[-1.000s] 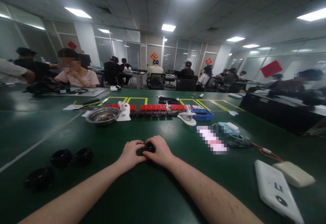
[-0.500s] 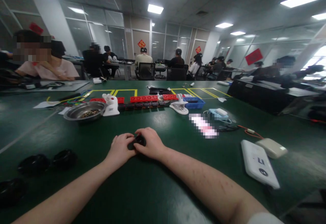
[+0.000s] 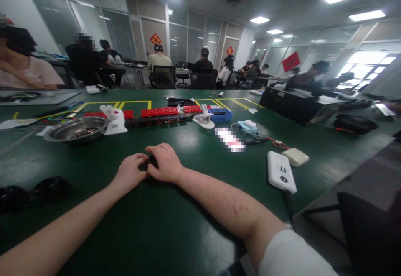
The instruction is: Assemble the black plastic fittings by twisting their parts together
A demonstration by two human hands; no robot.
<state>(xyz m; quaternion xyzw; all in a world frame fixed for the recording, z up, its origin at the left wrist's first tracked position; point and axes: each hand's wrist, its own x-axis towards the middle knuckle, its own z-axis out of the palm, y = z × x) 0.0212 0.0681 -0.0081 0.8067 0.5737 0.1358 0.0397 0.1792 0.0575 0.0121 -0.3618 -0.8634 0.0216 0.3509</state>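
Note:
A small black part [image 3: 152, 161] sits between both hands low over the green table, mostly covered by fingers, so its exact kind is hidden. My left hand [image 3: 131, 170] grips it from the left with curled fingers. From the other side my right hand [image 3: 166, 163] closes over it, thumb and fingers bent around its edge. Off to the left lie black rounded objects, one of them a glossy black ring-like piece [image 3: 52, 187]. Ahead on the left stands a metal bowl [image 3: 59, 131] with small brass-coloured pieces inside.
Behind the hands run a white stand [image 3: 114, 121], a row of red blocks [image 3: 163, 112], a white clip [image 3: 204, 121] and a blue bin [image 3: 224, 115]. At right lie a white power bank [image 3: 281, 171], a cream case [image 3: 295, 157] and cables. Several people sit farther back.
The view has turned rightward, so the scene sits farther left and slightly higher. Both hands remain around the black part.

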